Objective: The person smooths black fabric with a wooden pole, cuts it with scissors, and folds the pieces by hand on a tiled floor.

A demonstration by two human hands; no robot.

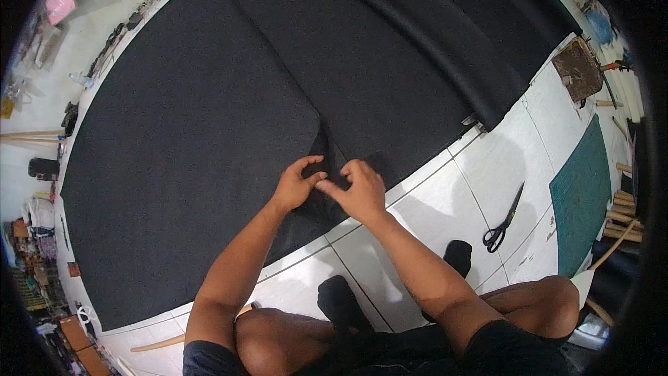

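Low over a large black sheet [188,139] on the floor, my two hands come close together, thumbs nearly touching. My left hand [296,182] has its fingers curved and parted from the thumb. My right hand [360,188] stretches its thumb toward the left one, its fingers bent and apart from that thumb. Dark material shows through both gaps, and I see nothing held. Just beyond my hands, the sheet has a raised fold with a dark shadow, where a long overlapping edge runs down from the far left. Black-handled scissors [496,237] lie on the tiles to the right.
Thick rolls of the black material [445,63] lie across the far side. A green mat [583,195] and a brown block [577,69] are at the right. My socked feet [341,301] rest on white tiles [431,219]. A wooden stick [158,343] lies near left.
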